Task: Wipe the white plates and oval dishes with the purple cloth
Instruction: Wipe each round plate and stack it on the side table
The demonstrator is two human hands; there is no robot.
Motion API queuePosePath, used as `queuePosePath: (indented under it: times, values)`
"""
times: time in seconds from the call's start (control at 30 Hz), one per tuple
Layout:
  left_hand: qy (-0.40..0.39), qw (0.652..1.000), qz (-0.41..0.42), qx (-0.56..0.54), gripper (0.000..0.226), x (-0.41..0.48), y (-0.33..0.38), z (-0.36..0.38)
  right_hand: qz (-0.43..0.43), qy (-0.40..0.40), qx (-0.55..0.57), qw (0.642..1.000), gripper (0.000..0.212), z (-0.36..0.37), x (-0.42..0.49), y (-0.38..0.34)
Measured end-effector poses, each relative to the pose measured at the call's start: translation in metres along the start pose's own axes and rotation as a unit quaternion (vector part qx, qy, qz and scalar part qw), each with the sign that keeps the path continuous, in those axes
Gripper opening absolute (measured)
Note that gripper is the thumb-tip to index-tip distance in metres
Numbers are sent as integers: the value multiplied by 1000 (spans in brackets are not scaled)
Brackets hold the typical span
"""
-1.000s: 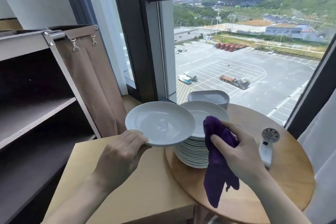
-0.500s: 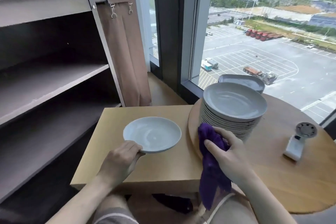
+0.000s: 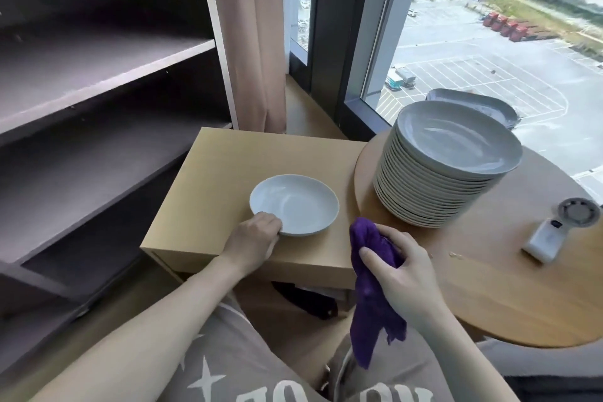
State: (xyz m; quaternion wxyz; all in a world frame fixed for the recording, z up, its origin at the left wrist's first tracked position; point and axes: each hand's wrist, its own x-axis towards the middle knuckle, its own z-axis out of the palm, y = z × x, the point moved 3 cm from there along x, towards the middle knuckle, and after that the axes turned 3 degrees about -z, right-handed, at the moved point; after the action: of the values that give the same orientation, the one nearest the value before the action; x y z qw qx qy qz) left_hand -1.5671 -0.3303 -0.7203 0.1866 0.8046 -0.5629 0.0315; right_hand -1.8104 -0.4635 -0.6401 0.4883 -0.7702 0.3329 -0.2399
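Your left hand [image 3: 257, 235] pinches the near rim of the white plate [image 3: 295, 204] on the low worktop [image 3: 208, 192]; your right hand [image 3: 404, 274] clutches the limp purple cloth [image 3: 372, 290]; the plate is likely slippery and breakable, so keep to the rim.

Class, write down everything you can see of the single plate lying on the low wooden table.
The single plate is round, white and shallow, with a glossy glazed look like ceramic. It lies flat, face up and empty on the low wooden table, near its front edge. The left hand grips its near-left rim; nothing else touches it.
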Motion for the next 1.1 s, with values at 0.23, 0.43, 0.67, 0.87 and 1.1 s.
queuePosePath:
  times: [0.23, 0.43, 0.67, 0.87, 1.1]
  values:
    - [-113, 988, -110, -3, 6, -1, -20, 29, -6, -26, 15, 1000, 47, 13, 6, 0]
    - [-141, 978, -152, -6, 4, -1, -25, 27, 6, -4, 40, 999, 36, 0, 18, -4]
    - [-178, 971, -159, -29, 53, -8, -17, 7, 40, 24, 82, 996, 39, -40, 31, 13]
    - [-144, 973, -146, -107, 41, 3, 0, -25, 45, 67, 116, 990, 37, -68, 34, 48]
    - [-137, 968, -113, -179, 27, 44, 26, -53, 40, 78, 97, 991, 40, -91, 32, 47]
